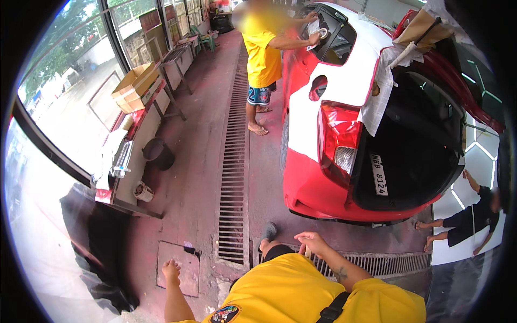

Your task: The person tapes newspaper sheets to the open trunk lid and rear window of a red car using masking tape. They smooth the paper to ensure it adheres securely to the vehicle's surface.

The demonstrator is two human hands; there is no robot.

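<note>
My left hand (171,270) hangs over the floor at the lower left, its fingers curled in and nothing visible in them. In front of my yellow shirt, my right hand (313,243) is closed, with a small pale thing (308,252) showing under its fingers; its kind is unclear. Ahead on the right stands a red car (304,188), its rear hatch raised. White covering (309,126) lies over its side and roof, and masking paper (379,105) hangs beside the tail light (340,140). Both my hands are apart from the car.
A person in yellow (261,54) works at the car's side window with a white roll (323,33). Another person (474,218) stands at far right. Floor grating (232,161) runs ahead. To the left are a bench (137,121), a cardboard box (134,89) and a dark bucket (158,154).
</note>
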